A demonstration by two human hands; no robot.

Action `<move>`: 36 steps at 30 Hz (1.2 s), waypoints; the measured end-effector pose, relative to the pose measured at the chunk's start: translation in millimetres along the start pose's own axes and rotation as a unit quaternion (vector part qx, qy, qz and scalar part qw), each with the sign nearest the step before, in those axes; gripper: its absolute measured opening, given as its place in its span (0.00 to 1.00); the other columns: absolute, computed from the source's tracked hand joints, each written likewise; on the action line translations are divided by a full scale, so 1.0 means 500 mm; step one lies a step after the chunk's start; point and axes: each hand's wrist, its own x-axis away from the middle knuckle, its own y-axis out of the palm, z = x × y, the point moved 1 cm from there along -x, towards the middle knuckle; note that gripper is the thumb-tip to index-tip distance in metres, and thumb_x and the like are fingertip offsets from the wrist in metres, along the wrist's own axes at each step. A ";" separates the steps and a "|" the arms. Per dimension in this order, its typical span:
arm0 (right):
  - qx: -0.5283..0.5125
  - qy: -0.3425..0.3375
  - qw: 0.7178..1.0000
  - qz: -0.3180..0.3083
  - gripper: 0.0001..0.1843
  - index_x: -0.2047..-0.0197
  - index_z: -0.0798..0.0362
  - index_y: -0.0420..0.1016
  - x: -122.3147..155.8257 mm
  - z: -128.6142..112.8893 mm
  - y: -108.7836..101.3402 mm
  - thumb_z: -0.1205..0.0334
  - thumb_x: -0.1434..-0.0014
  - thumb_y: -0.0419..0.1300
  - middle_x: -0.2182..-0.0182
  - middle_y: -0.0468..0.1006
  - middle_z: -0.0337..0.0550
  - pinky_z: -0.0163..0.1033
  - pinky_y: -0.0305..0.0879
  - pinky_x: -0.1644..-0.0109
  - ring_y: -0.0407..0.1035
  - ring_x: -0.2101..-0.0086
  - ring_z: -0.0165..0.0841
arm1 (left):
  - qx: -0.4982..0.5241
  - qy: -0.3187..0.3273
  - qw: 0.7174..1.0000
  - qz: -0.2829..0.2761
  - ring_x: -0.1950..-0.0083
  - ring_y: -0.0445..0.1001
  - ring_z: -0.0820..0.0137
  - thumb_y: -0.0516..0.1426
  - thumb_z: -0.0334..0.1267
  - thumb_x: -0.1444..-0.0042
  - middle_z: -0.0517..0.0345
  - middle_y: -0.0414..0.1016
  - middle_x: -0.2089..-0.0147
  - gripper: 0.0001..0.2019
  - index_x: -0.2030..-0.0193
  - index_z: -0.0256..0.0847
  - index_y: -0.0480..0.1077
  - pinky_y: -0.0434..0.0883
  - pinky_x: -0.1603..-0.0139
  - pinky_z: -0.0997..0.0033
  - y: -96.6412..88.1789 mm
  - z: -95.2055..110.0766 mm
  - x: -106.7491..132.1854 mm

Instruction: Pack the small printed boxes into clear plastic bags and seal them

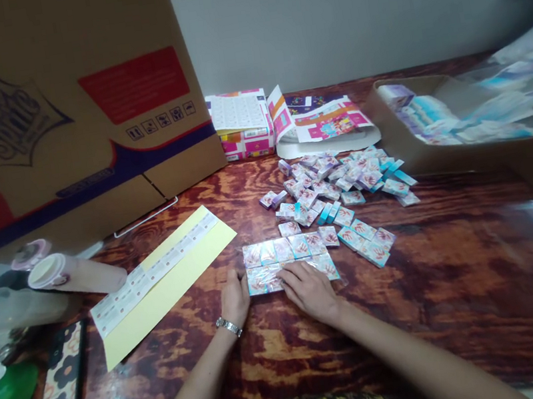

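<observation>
A flat block of small pink-and-blue packets (pixel 287 250) lies in two rows on the dark wooden table (pixel 461 276), wrapped in clear film. My left hand (pixel 235 297), with a wristwatch, presses against the block's left end, fingers curled along its edge. My right hand (pixel 310 289) lies flat on the block's near row, fingers stretched to the left. A loose heap of the same packets (pixel 339 181) lies just beyond the block.
A large cardboard box (pixel 54 105) leans at the back left. A yellow sheet with a label strip (pixel 158 281) lies left of my hands. Printed cartons (pixel 242 126), an open box with packets (pixel 436 119), a phone (pixel 63 370) and a tumbler (pixel 73 270) stand around.
</observation>
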 end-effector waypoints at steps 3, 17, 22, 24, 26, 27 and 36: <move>-0.002 -0.001 1.000 -0.001 0.12 0.53 0.50 0.69 0.000 0.000 -0.002 0.62 0.39 0.50 0.58 0.71 0.46 0.40 0.61 0.55 0.63 0.58 0.35 | -0.034 0.023 0.999 -0.008 0.74 0.69 0.67 0.50 0.34 0.47 0.58 0.68 0.75 0.01 0.69 0.42 0.61 0.62 0.71 0.70 -0.011 -0.002 0.000; 0.045 -0.035 0.998 -0.020 0.19 0.44 0.47 0.63 0.012 0.001 -0.001 0.61 0.39 0.51 0.48 0.68 0.43 0.45 0.62 0.51 0.61 0.53 0.38 | -0.230 0.359 0.904 0.002 0.32 0.39 0.55 0.48 0.42 0.42 0.41 0.47 0.34 0.32 0.34 0.33 0.40 0.49 0.37 0.48 0.037 0.064 0.054; 0.075 -0.021 0.997 -0.010 0.24 0.39 0.50 0.56 0.051 0.040 -0.009 0.60 0.38 0.49 0.42 0.62 0.43 0.50 0.53 0.42 0.54 0.43 0.39 | -0.238 0.351 0.905 -0.006 0.32 0.38 0.54 0.48 0.45 0.42 0.39 0.42 0.33 0.35 0.34 0.32 0.36 0.50 0.38 0.48 0.037 0.053 0.049; 0.081 -0.007 0.997 -0.017 0.26 0.38 0.52 0.53 0.065 0.056 -0.016 0.59 0.39 0.50 0.41 0.59 0.46 0.51 0.51 0.41 0.51 0.41 0.38 | -0.232 0.344 0.910 -0.005 0.32 0.37 0.53 0.48 0.45 0.42 0.38 0.40 0.32 0.35 0.34 0.33 0.36 0.51 0.38 0.47 0.035 0.052 0.051; 0.083 0.009 0.996 -0.022 0.28 0.37 0.55 0.51 0.076 0.067 -0.019 0.59 0.39 0.50 0.40 0.57 0.49 0.51 0.51 0.41 0.49 0.40 0.39 | -0.220 0.335 0.916 -0.005 0.32 0.35 0.53 0.48 0.44 0.42 0.38 0.37 0.32 0.35 0.34 0.34 0.35 0.51 0.38 0.46 0.034 0.052 0.053; 0.083 0.021 0.996 -0.021 0.29 0.37 0.56 0.50 0.080 0.070 -0.018 0.59 0.39 0.50 0.40 0.56 0.50 0.51 0.51 0.41 0.48 0.40 0.40 | -0.211 0.330 0.920 -0.006 0.32 0.33 0.52 0.48 0.44 0.42 0.39 0.35 0.32 0.35 0.34 0.34 0.35 0.51 0.38 0.45 0.033 0.051 0.054; -0.053 0.112 0.990 0.064 0.32 0.34 0.55 0.35 0.089 0.073 -0.006 0.62 0.37 0.45 0.36 0.44 0.51 0.53 0.50 0.38 0.39 0.38 0.40 | -0.030 0.196 0.978 -0.060 0.32 0.28 0.60 0.45 0.42 0.39 0.49 0.19 0.32 0.33 0.34 0.43 0.28 0.46 0.35 0.53 0.023 0.059 0.055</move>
